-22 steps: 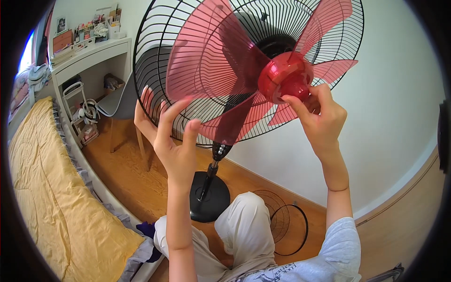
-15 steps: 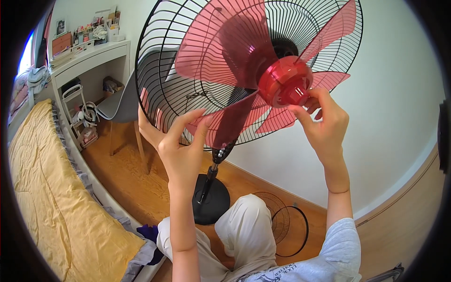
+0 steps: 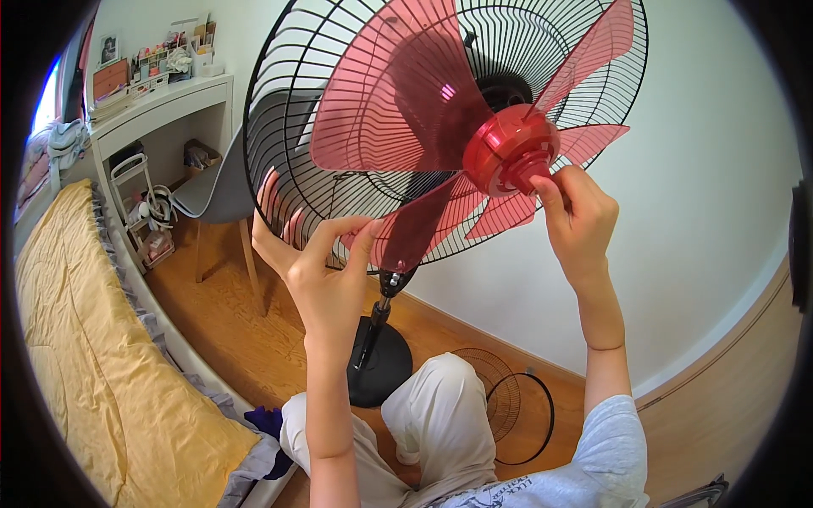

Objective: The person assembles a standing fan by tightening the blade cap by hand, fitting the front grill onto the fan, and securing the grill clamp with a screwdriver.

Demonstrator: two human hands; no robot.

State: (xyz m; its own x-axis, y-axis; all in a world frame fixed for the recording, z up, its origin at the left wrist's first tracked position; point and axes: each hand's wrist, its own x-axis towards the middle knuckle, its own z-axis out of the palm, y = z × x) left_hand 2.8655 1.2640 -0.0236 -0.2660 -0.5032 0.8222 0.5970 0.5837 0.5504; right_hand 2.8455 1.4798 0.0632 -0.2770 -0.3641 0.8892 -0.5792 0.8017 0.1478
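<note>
A standing fan with its front uncovered fills the upper middle, its translucent red blades (image 3: 381,110) set against a black wire rear cage (image 3: 251,102). My right hand (image 3: 584,220) is closed on the small red knob (image 3: 527,174) at the centre of the shiny red hub (image 3: 500,144). Thumb and bent fingers press on the knob's right side. With thumb and index finger, my left hand (image 3: 318,262) pinches the edge of the lower blade (image 3: 419,227). Its other fingers reach behind the cage rim at the lower left.
The fan's pole (image 3: 381,313) rises from a round black base (image 3: 381,377) beyond my knees. A wire grille (image 3: 500,381) and black ring (image 3: 554,415) lie on the floor, right of my legs. A bed (image 3: 110,339), grey chair (image 3: 216,182) and white desk (image 3: 169,100) stand left.
My right fingers have curled more tightly around the knob, and its visible face has turned. The hub and blades have shifted slightly. My left hand still pinches the blade.
</note>
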